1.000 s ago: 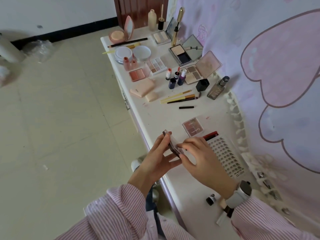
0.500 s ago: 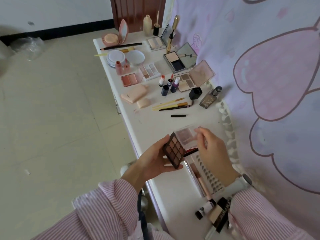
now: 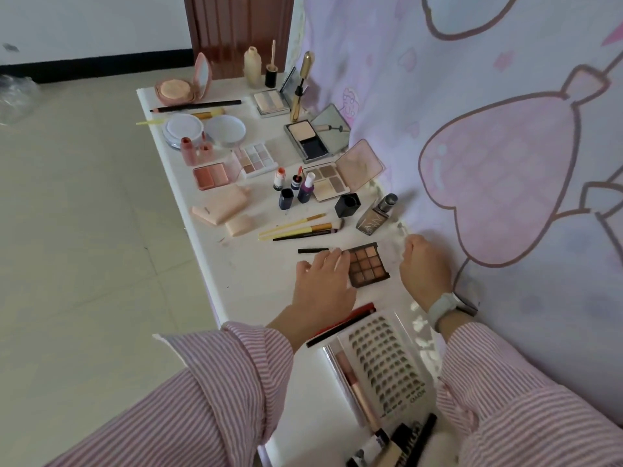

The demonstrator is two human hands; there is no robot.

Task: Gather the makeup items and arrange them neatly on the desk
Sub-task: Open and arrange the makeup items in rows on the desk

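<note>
now the square black eyeshadow palette of nine brown pans (image 3: 368,264) lies open and flat on the white table (image 3: 256,274), near its middle. the left hand (image 3: 322,284) rests at the palette's nine o'clock side, fingers straight and touching its edge. the right hand (image 3: 425,266), at three o'clock, has its fingers curled down toward the clear lid (image 3: 392,252); i cannot tell if its grip holds it. a lash tray (image 3: 384,362) sits at six o'clock.

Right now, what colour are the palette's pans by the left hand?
Browns and tans, in the head view: palette.
</note>
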